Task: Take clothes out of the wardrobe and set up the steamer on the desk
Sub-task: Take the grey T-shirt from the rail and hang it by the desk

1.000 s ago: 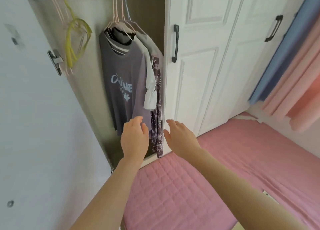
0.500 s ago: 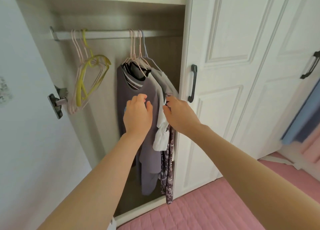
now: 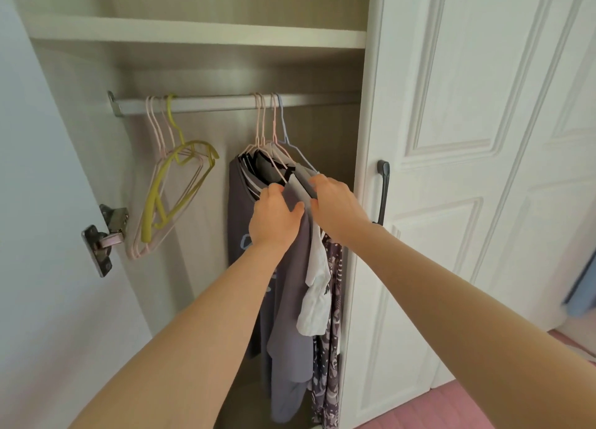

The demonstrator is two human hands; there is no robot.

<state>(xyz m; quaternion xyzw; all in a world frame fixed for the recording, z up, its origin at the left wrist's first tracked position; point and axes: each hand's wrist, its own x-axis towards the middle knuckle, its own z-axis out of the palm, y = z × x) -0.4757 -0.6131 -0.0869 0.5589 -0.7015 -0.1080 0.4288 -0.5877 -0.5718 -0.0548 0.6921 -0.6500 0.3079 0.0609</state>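
Shirt (image 3: 290, 286) in left hand (image 3: 274, 217), right hand (image 3: 337, 207)

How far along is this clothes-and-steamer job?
Done: the wardrobe door is open. In hand: the left hand and right hand grip a grey garment that hangs from the rail. Left: taking the clothes out; no steamer or desk in view.

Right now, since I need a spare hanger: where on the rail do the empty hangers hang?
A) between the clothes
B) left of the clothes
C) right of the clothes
B: the empty hangers hang near the rail's left end, the clothes to their right.
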